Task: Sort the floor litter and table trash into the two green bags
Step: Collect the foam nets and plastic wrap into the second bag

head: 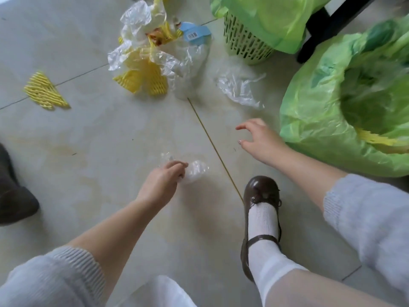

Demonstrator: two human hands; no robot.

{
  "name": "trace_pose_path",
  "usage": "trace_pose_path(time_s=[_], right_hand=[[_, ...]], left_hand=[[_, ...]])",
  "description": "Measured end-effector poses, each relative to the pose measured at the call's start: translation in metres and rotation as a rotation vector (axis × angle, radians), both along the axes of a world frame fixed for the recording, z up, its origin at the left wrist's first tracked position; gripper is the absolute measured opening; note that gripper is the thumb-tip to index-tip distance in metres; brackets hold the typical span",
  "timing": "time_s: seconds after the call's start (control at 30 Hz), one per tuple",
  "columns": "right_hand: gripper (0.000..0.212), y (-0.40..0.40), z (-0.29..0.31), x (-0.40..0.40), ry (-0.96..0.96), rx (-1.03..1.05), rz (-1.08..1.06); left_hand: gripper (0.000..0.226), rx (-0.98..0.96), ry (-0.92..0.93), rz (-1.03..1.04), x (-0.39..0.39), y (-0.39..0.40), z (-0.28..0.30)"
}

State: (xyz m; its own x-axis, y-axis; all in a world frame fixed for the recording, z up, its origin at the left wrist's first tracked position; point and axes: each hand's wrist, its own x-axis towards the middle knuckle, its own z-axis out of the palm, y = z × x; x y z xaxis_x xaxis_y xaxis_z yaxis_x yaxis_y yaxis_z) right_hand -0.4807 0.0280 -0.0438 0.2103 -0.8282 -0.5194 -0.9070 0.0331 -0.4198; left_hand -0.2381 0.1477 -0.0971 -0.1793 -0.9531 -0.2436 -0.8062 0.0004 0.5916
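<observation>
Litter rings me on the tiled floor: my left hand (164, 176) pinches a crumpled clear wrapper (194, 171) resting on the tile, my right hand (259, 140) hovers open and empty beside the nearer of two green bags (309, 120). Ahead lie one plastic-and-yellow-netting heap (150, 52), one loose net piece (44, 91), one clear film (239, 85); a thin stick (212, 142) runs between my hands.

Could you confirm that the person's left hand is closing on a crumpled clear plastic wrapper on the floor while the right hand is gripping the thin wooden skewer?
Not quite. The head view shows the left hand closing on the clear plastic wrapper, but the right hand is open and empty, hovering with fingers spread. The thin wooden skewer lies untouched on the floor.
</observation>
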Motion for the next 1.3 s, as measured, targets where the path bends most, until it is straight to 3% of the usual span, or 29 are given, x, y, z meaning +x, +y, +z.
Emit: trace_pose_path(time_s=[0.17,0.3,0.43,0.5,0.6,0.73,0.87,0.97,1.07,1.23,1.3], right_hand=[[0.053,-0.055,-0.013,0.019,0.055,-0.168,-0.068],[0.063,-0.089,-0.033,0.029,0.093,-0.121,-0.01],[0.066,-0.116,-0.051,0.038,0.267,-0.122,0.129],[0.059,-0.125,-0.056,0.046,0.342,-0.103,0.183],[0.028,-0.128,-0.046,0.062,0.41,-0.032,0.226],[0.029,-0.12,-0.003,0.077,0.325,-0.102,0.121],[0.014,-0.106,0.056,0.098,0.122,-0.171,-0.049],[0.023,-0.091,0.095,0.113,0.063,-0.233,-0.045],[0.008,-0.078,0.123,0.125,0.024,-0.25,-0.077],[0.054,-0.075,0.129,0.144,0.067,-0.316,-0.049],[0.051,-0.077,0.12,0.151,0.115,-0.315,0.013]], left_hand=[[0.02,-0.022,-0.006,0.134,0.004,-0.077,0.019],[0.014,-0.002,-0.024,0.157,0.008,-0.107,0.029],[0.029,0.022,-0.052,0.21,0.024,-0.124,0.031],[0.035,0.017,-0.078,0.222,0.036,-0.131,0.033],[0.031,0.096,-0.169,0.293,0.055,-0.14,0.053],[0.009,0.101,-0.203,0.381,0.083,-0.149,0.108],[0.02,0.002,-0.195,0.404,0.113,-0.146,0.168],[0.021,-0.076,-0.185,0.467,0.13,-0.136,0.199],[0.024,-0.12,-0.117,0.473,0.141,-0.128,0.214],[0.033,-0.135,-0.003,0.44,0.156,-0.129,0.196],[0.039,-0.116,0.046,0.402,0.16,-0.132,0.178]])
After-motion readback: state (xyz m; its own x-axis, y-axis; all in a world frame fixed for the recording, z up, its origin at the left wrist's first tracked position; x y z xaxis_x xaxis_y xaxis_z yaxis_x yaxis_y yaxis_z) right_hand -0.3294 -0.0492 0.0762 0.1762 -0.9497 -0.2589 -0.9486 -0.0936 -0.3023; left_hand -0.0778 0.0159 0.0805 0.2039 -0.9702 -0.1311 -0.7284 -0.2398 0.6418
